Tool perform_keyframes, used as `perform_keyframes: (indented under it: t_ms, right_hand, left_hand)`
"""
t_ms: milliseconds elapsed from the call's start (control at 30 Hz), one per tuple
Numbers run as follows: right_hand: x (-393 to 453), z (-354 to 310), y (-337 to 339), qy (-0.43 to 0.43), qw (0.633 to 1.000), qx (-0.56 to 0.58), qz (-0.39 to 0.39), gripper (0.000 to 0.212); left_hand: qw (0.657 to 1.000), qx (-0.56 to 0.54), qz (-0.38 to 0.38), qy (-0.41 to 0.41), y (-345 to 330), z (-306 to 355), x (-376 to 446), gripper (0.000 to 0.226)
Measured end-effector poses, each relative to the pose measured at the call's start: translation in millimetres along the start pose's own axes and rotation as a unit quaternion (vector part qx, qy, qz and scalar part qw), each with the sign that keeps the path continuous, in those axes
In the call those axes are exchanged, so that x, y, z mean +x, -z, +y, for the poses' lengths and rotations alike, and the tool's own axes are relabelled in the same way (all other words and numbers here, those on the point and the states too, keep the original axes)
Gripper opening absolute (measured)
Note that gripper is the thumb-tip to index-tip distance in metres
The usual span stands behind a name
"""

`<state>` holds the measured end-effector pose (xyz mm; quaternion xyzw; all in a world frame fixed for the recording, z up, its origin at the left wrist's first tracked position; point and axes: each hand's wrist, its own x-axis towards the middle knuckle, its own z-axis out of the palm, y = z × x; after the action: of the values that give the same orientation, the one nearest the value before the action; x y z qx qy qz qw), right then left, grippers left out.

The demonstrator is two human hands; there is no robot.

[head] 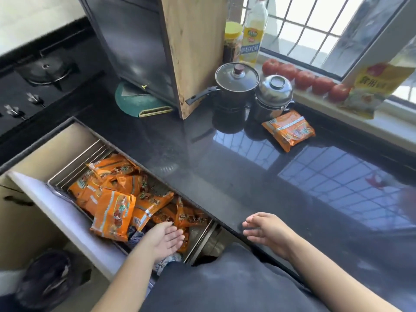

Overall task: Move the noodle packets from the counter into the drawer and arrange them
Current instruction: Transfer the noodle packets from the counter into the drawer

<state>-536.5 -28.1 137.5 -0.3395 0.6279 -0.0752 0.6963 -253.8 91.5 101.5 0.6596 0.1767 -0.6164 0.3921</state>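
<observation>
One orange noodle packet (288, 129) lies on the black counter (202, 154) in front of the two pots. The open drawer (58, 208) at lower left holds a metal tray with several orange noodle packets (112, 199) piled loosely. My left hand (165, 240) hovers over the near end of the drawer, fingers straight, holding nothing. My right hand (267, 231) is over the counter's front edge, fingers straight and empty.
A black lidded pot (235, 86) and a steel pot (273, 95) stand behind the counter packet. A wooden cabinet side (193, 52) hangs above. Tomatoes (306, 79), oil bottles and a jar line the window sill. A gas stove (45, 70) sits far left.
</observation>
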Motion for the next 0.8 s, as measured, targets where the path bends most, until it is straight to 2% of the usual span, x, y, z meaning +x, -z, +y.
perform_keyframes:
  t_ms: [200,300,400,533,667,800]
  right_hand:
    - [13.9,0.4,41.4,-0.030,0.998,0.037,0.037,0.009]
    - [37.2,-24.3,77.3,-0.042,0.995,0.056,0.073,0.012]
    - [70.9,-75.7,120.2,-0.008,0.986,0.109,0.123,0.021]
    - [115.9,-143.7,159.1,0.001,0.972,0.184,0.145,0.036]
    - [149.8,-173.3,156.2,-0.034,0.975,0.185,0.118,0.052]
    - [170.7,-182.1,141.9,-0.044,0.961,0.250,0.111,0.057]
  left_hand:
    - [0.994,0.039,-0.062,-0.082,-89.4,4.7,-25.3,0.018]
    - [0.990,0.045,-0.062,-0.118,-112.6,11.7,-41.9,0.015]
    - [0.990,0.025,-0.028,-0.136,-119.3,15.1,-50.3,0.012]
    - [0.990,-0.012,0.001,-0.140,-118.5,11.7,-60.8,0.014]
    - [0.988,-0.050,0.022,-0.147,-116.2,6.4,-67.6,0.015]
    - [0.987,-0.070,0.025,-0.144,-115.5,-3.5,-73.9,0.015]
